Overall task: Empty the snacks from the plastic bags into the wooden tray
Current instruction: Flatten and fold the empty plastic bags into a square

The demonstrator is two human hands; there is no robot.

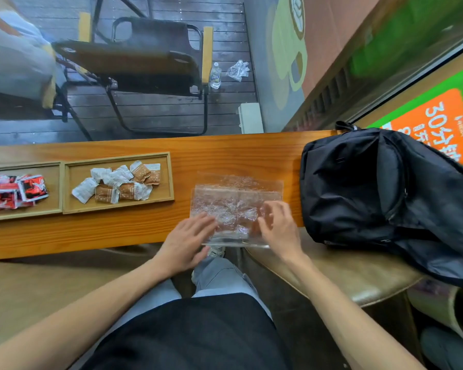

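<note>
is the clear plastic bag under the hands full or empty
Empty: the plastic bag lies flat and see-through on the table, no snacks inside.

Orange-brown wood-grain bench (pixel 225 153); pale wooden trays (pixel 169 177); red, black and white packets (pixel 14 192); brown-and-white dotted packets (pixel 118 182); clear crinkled bags (pixel 235 201); black backpack (pixel 372 188).

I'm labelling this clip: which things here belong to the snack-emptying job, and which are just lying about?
Job: clear plastic bags, wooden tray, brown-and-white snack packets, red snack packets.
Lying about: black backpack, folding chair, water bottle.
</note>
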